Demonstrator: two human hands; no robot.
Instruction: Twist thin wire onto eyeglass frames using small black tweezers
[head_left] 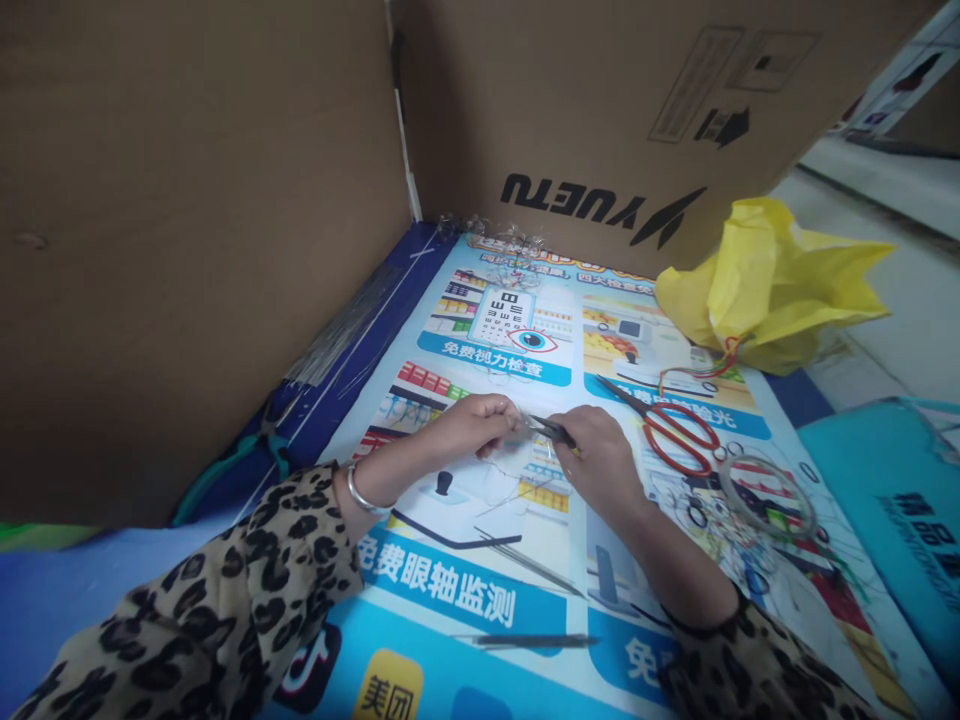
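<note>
As the left grip curls, the right grip faces it.

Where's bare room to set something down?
Best bet: the printed sheet below the dark rods, between the sleeves. Crowded: right of the right hand, with scissors, clear coil and loose wires; also the left edge, by the teal-handled pliers.

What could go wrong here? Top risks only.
1. The pliers in the right hand have their tip very close to the left hand; a slip might pinch or poke it.
2. The scissors lie beside the right hand with pointed blades exposed, so a sideways move might catch them.
3. Thin rods lie loose between the forearms; a sleeve could sweep them away.
</note>
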